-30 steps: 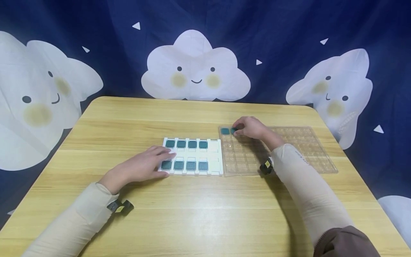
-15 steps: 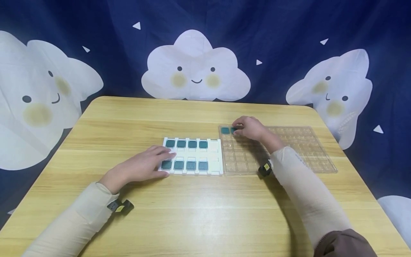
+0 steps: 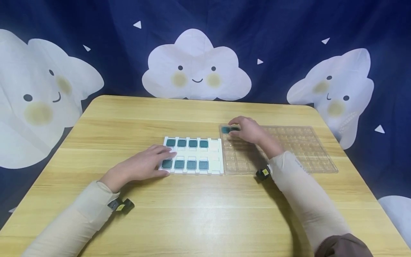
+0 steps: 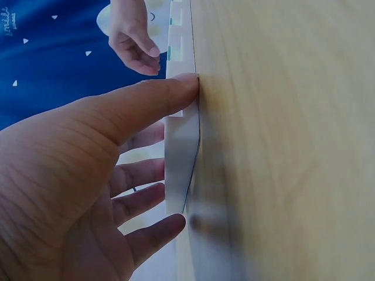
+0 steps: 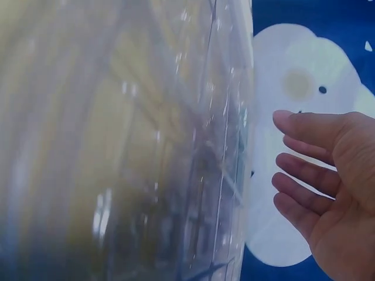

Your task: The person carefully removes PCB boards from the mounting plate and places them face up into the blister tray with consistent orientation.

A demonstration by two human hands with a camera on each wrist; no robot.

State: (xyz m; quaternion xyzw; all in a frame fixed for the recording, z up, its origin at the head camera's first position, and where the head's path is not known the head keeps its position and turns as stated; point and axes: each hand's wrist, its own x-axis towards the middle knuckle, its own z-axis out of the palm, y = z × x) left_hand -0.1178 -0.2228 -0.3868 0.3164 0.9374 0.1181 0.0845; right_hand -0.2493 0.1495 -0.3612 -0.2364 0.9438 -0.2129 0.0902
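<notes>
My left hand [image 3: 142, 165] rests at the left end of a white tray [image 3: 196, 154], its thumb against the near edge and fingers over the top. Two rows of green square chips [image 3: 203, 165] sit in that tray; its rightmost pockets hold none. My right hand [image 3: 248, 130] hovers over the back left corner of a clear plastic compartment tray [image 3: 321, 157]. In the right wrist view its fingers are spread loosely with nothing between them. One green chip [image 3: 226, 130] lies in the corner compartment. Beside it is a second chip, partly hidden by my fingers.
Both trays lie side by side on a wooden table [image 3: 199, 210]. A dark blue curtain [image 3: 273, 28] with white clouds hangs behind the table's far edge. My right forearm passes over part of the clear tray.
My right hand has let go of the second chip in the clear tray and shifted slightly left, its fingers spreading. The left hand stays in place on the white tray.
</notes>
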